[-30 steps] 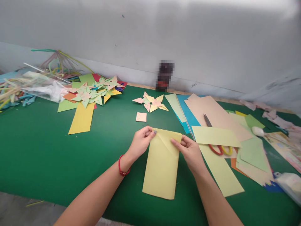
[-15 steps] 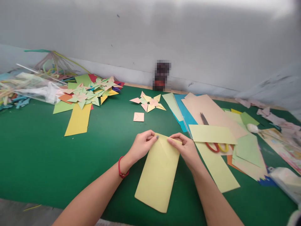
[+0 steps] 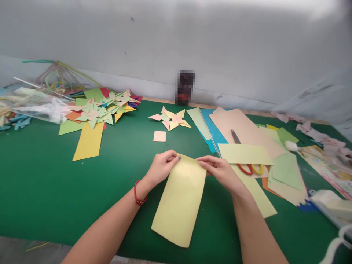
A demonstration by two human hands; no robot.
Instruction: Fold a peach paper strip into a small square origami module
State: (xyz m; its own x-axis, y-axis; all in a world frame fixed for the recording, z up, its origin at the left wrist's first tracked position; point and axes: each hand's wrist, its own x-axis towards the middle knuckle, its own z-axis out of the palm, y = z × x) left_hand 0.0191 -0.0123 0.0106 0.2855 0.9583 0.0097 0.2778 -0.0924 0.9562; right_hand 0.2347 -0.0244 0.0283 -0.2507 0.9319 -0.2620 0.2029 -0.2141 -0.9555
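Observation:
A long pale yellow sheet of paper hangs between my two hands over the green table. My left hand pinches its far left corner with thumb and fingers. At the far right corner, my right hand grips the sheet the same way. The paper bows slightly, and its near edge curves towards me. Beyond the hands lie a small folded pink paper square and several folded pointed paper stars in pink, yellow and green.
To the right, scissors with red and yellow handles lie partly under a pale yellow strip, among coloured sheets. At the left are a pile of paper stars, a yellow strip and a clear plastic bag. A wall closes the back.
The view has shifted slightly, so everything sits a little further left. My right hand's fingers have straightened and slid outwards along the sheet's corner. My left hand keeps its pinch.

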